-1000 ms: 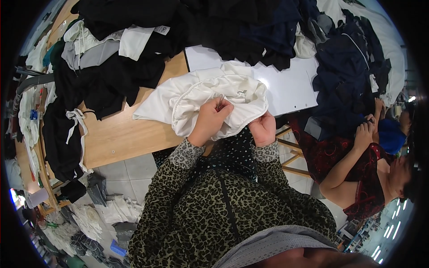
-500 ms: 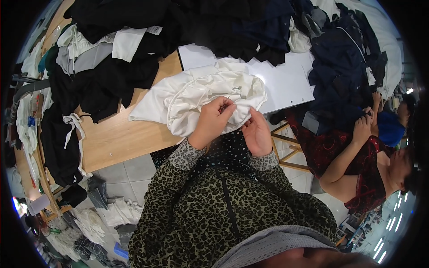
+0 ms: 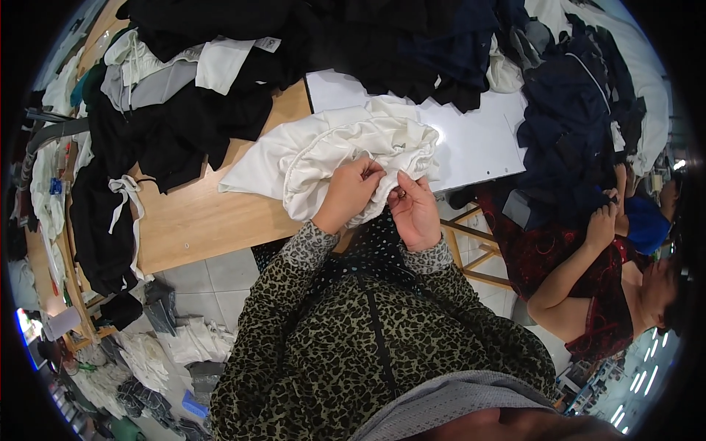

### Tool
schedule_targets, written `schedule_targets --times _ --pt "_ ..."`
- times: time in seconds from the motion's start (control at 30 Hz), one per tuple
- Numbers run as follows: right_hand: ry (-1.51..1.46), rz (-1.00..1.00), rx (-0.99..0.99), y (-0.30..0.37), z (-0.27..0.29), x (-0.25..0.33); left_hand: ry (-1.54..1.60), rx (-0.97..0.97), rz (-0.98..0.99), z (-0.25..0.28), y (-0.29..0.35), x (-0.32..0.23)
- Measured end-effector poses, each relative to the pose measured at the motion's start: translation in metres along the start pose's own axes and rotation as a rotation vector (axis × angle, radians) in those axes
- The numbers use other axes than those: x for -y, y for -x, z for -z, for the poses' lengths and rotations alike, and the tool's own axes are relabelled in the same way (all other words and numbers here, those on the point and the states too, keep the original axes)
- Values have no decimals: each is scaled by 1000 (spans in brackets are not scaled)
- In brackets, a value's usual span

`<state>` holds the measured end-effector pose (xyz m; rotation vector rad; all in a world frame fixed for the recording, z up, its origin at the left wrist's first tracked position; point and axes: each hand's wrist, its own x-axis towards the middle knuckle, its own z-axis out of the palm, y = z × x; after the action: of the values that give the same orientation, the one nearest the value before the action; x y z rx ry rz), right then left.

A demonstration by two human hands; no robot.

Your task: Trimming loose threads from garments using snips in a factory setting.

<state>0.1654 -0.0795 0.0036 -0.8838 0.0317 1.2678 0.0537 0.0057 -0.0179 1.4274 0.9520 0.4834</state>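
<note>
A white garment [image 3: 261, 163] with a gathered, elastic-looking edge lies bunched on the table in front of me. My left hand [image 3: 347, 194] rests over its near part, thumb and fingers pinched together. Something thin and dark shows at those fingertips, too small to name. Close by on the right, my right hand [image 3: 415, 212] pinches the garment's near edge between thumb and fingers. The fold between both hands is partly hidden by the fingers.
Black clothes [image 3: 184, 121] are heaped along the table's [image 3: 187, 220] left and far sides. A white board [image 3: 471, 136] lies beneath the garment's right end. Navy garments [image 3: 559, 110] pile up at right, beside a seated co-worker [image 3: 566, 283]. A wooden stool [image 3: 478, 250] stands below.
My right hand has moved slightly up and left, and its looser fingers have closed on the garment's edge. The left hand stays pinched over the cloth. The whole view has shifted a little.
</note>
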Motion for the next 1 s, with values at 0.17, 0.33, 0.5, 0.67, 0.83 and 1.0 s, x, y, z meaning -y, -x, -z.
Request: schedule_targets --times 0.17,0.33,0.5,0.67,0.83,1.0 --pt "32 40 -35 -1 -6 -3 -229 -285 -331 8 14 -10" --pt "68 88 -27 3 -6 -8 -83 -338 -377 10 43 -31" --pt "120 179 16 6 -8 -11 120 -116 -140 0 40 -21" --pt "179 235 22 8 -8 -16 -15 -118 -198 -5 37 -14" --pt "183 257 -25 9 -8 -12 70 -85 -180 -7 37 -17" --pt "147 274 -12 8 -3 -10 443 112 68 9 31 -30"
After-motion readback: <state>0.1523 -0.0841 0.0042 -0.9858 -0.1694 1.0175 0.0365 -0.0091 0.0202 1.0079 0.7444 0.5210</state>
